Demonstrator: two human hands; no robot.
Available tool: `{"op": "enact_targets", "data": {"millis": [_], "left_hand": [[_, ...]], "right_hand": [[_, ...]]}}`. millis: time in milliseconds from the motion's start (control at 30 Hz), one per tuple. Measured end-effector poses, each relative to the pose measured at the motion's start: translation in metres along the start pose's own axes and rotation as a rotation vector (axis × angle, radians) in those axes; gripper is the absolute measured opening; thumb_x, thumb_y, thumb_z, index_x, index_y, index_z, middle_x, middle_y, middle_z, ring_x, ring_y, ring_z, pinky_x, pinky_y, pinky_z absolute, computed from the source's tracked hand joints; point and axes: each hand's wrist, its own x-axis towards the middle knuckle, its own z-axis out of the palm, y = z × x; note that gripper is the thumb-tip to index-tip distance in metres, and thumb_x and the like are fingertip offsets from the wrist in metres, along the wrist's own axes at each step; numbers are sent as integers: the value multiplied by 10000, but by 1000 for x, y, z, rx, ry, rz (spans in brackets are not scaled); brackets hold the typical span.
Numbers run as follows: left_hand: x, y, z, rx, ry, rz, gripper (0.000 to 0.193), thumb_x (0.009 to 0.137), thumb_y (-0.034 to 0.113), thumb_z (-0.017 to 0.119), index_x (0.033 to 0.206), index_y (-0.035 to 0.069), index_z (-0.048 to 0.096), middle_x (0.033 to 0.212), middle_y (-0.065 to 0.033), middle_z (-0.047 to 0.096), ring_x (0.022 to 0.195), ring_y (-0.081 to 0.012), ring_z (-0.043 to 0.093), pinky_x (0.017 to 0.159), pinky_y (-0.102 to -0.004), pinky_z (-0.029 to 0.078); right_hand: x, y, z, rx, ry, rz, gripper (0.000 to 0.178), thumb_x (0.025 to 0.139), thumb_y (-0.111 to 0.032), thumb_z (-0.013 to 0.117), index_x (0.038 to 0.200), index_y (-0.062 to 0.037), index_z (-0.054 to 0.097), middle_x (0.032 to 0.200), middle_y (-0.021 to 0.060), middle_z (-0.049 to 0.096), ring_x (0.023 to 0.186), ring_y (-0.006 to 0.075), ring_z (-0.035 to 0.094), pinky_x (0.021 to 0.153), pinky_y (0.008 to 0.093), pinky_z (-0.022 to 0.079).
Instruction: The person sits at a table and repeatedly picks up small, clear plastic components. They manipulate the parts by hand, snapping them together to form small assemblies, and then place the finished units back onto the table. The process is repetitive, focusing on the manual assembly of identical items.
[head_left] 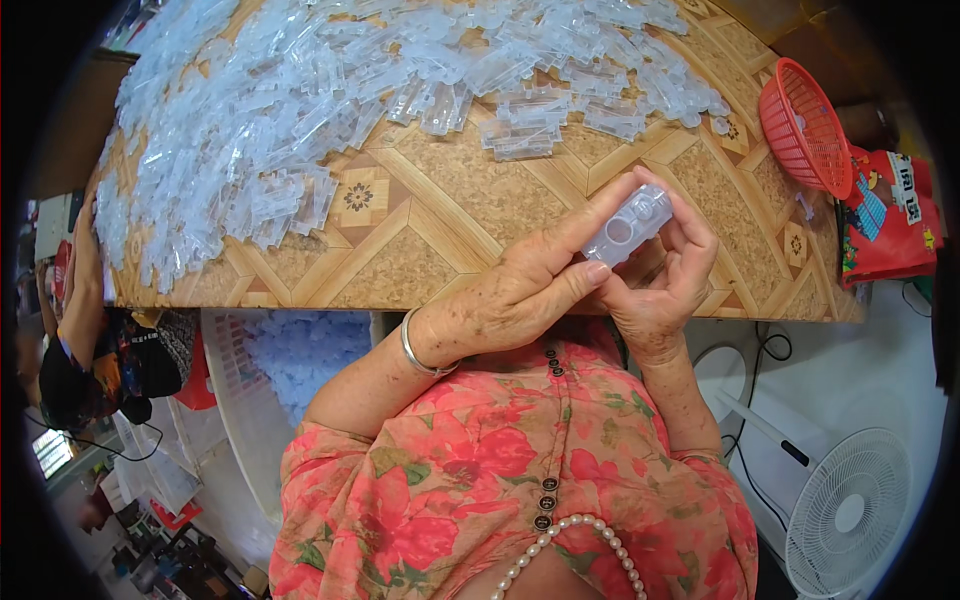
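Note:
A clear plastic piece (628,228) with a round opening is held tilted above the near part of the table. My left hand (530,280) is closed on its left side, the thumb pressed at its lower end. My right hand (672,275) is closed around its right side, with fingers curled behind it. Whether it is one part or several pressed together I cannot tell. Beyond my hands, a big heap of similar clear plastic pieces (330,80) covers the far and left parts of the table.
The patterned table (430,240) has its near edge at my chest. At the right are a red plastic basket (800,130) and a red package (890,215). A white fan (850,512) stands below. At lower left is a white crate (235,380) of bluish pieces. Another person's arm (82,280) rests at the left edge.

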Motion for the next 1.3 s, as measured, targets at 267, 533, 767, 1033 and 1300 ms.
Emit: {"op": "enact_targets", "data": {"millis": [267, 533, 767, 1033, 1300], "left_hand": [[3, 0, 8, 273, 152, -11, 580, 999, 115, 624, 1529, 39, 401, 1267, -142, 632, 1137, -222, 631, 955, -358, 510], [0, 1, -23, 796, 215, 188, 356, 831, 89, 746, 1165, 15, 648, 1082, -150, 657, 993, -350, 611, 864, -414, 484], [3, -6, -26, 881, 171, 194, 310, 827, 79, 739, 1121, 30, 653, 1015, -135, 640, 926, -354, 576, 829, -429, 465], [1, -7, -22, 834, 175, 149, 413, 800, 85, 775, 1188, 33, 644, 1058, -138, 651, 952, -357, 587, 843, -434, 479], [-5, -7, -20, 789, 211, 135, 474, 783, 93, 798, 1216, 16, 620, 1147, -163, 661, 1046, -373, 617, 916, -430, 483]], "right_hand": [[-1, -5, 3, -8, -28, 88, 859, 729, -108, 909, 1406, -16, 390, 1404, 206, 553, 1205, 267, 610, 1023, 422, 507], [16, -10, -23, -460, -307, -77, 513, 790, -123, 808, 1267, -49, 634, 1199, 118, 686, 1130, 328, 638, 1080, 509, 428], [31, -14, -46, -553, -183, 153, 377, 824, -70, 740, 1192, -22, 670, 1124, 146, 663, 1026, 323, 635, 900, 413, 500], [26, -6, -48, -703, -278, 208, 296, 841, -69, 721, 1128, -13, 678, 1055, 143, 639, 972, 333, 635, 853, 424, 497], [27, -28, -34, -385, -168, 258, 240, 804, -34, 777, 1032, -16, 704, 1020, 111, 652, 822, 265, 659, 766, 352, 525]]}}
